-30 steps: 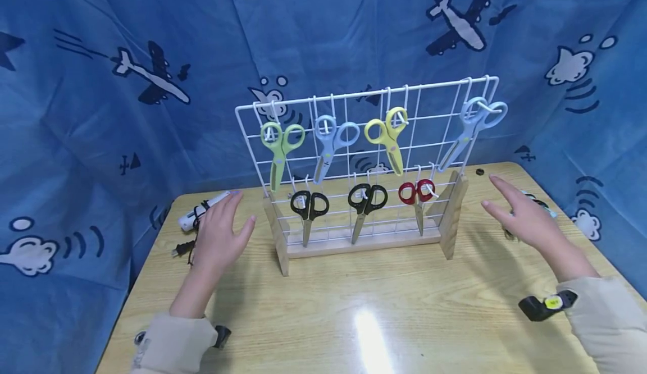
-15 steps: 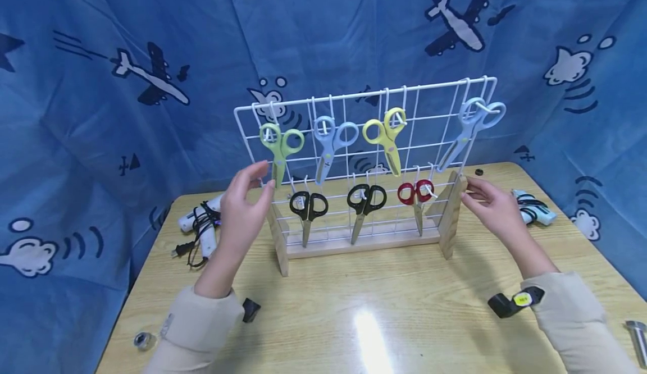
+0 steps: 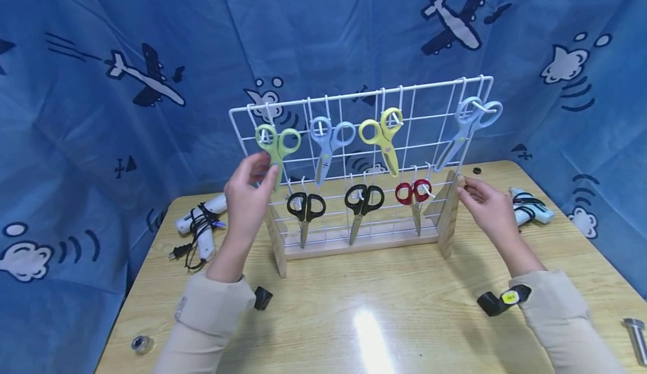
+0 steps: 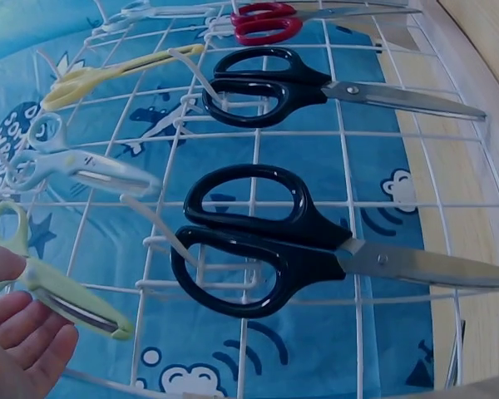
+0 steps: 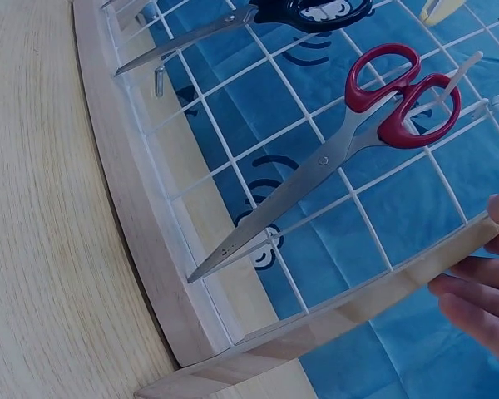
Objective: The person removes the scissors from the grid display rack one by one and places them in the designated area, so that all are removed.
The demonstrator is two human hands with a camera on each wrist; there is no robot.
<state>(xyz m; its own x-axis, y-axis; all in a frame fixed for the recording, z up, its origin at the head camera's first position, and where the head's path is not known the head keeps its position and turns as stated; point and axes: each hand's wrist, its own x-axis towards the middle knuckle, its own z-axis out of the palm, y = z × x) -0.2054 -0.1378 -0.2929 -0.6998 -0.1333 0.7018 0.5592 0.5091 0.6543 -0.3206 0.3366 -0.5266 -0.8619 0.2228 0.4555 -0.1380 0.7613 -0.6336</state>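
Note:
Green scissors (image 3: 277, 144) hang at the upper left of a white wire rack (image 3: 323, 102). My left hand (image 3: 247, 191) is at their blade, thumb in front and fingers curled behind; in the left wrist view the scissors (image 4: 66, 299) pass between thumb and fingers. My right hand (image 3: 487, 205) pinches the top of the rack's right wooden upright (image 3: 447, 222), thumb on one side and fingers on the other. Also hanging are blue scissors (image 3: 327, 144), yellow scissors (image 3: 386, 141), more blue scissors (image 3: 465, 130), black-handled scissors (image 3: 305, 211), another black-handled pair (image 3: 361, 208) and red-handled scissors (image 3: 414, 197).
White cord-wrapped tools (image 3: 202, 222) lie left of the rack, a pale-blue cord-wrapped tool (image 3: 533, 208) right of it. A metal socket (image 3: 141, 344) sits at the front left, a bolt (image 3: 636, 337) at the front right. A blue curtain (image 3: 323, 26) surrounds the table (image 3: 404, 306).
Both hands have moved inward to the rack from its two sides. My left hand has come up to the green scissors; my right hand has taken hold of the right upright.

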